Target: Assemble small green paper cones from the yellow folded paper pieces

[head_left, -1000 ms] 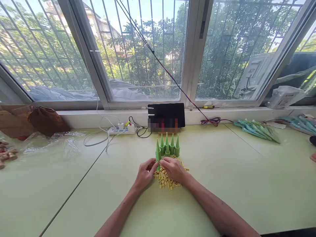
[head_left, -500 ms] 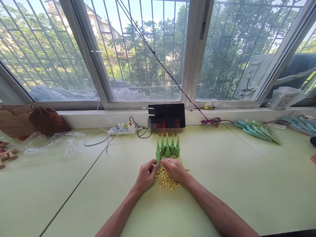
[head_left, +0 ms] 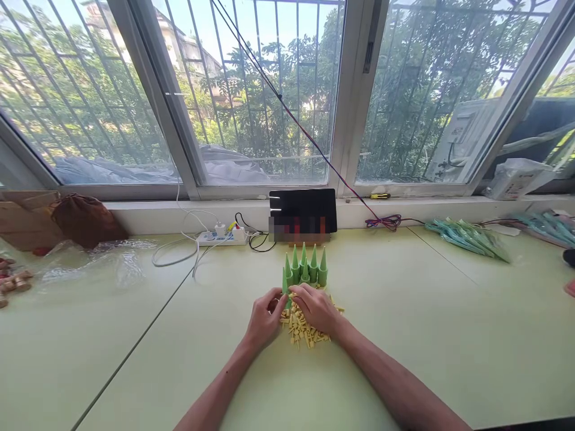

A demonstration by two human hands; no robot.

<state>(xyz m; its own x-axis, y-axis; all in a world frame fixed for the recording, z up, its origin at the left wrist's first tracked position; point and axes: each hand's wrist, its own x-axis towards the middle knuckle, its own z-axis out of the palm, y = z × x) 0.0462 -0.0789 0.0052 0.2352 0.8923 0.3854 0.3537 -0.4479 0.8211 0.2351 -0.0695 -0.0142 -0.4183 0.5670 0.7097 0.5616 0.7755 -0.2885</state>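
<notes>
Green pointed piece (head_left: pixel 284 282) is nearly upright in the left hand (head_left: pixel 265 317), at the front left of a group of similar pieces, and the thumb and fingers of this hand are closed around its lower part. Right hand (head_left: pixel 317 308) is just beside it, with thumb and fingers drawn close together; a little yellow shows at these fingertips, but I cannot tell whether they clamp something. Below and between both hands, small yellow pieces (head_left: pixel 305 332) lie in a loose heap on the pale green table (head_left: pixel 449 335), and the right hand covers a part of them. Just behind the hands, several other green pointed pieces (head_left: pixel 322 272) stand upright, close to one another. Farther, bluish-green plastic packets (head_left: pixel 467 236) lie on the right side, and on the left side there are a white power strip (head_left: pixel 222 238) and a brown bag (head_left: pixel 87 218). Dark tablet (head_left: pixel 303 206) stands before the white sill (head_left: pixel 251 211). Behind it rises the window frame (head_left: pixel 354 90), with green trees (head_left: pixel 287 120) outside
</notes>
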